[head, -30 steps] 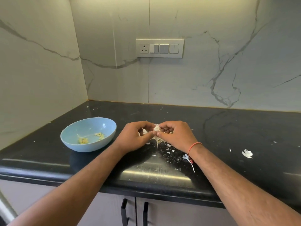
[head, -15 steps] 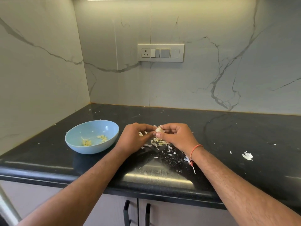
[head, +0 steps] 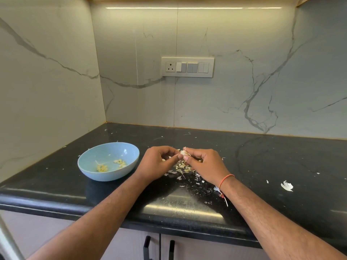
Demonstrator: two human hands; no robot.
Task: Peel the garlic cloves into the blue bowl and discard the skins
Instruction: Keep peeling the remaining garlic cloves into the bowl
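A person's two bare forearms reach over a black tabletop (head: 281, 162) set in a corner of pale marble-veined walls. The left hand (head: 156, 163) and right hand (head: 203, 164) meet at the middle, fingers curled, both pinching one small garlic clove (head: 183, 152) between thumb and fingertips just above the surface. Directly below the hands lies a loose heap of papery garlic skins (head: 183, 167), with smaller flakes scattered toward the front edge. Just left of the left hand sits the blue bowl (head: 90, 166), holding a few yellowish peeled cloves (head: 120, 162) in two small clusters. An orange thread bracelet (head: 226, 180) circles the right wrist. One larger white skin piece (head: 287, 185) lies well apart to the right. A switch panel (head: 187, 67) is mounted on the back wall.
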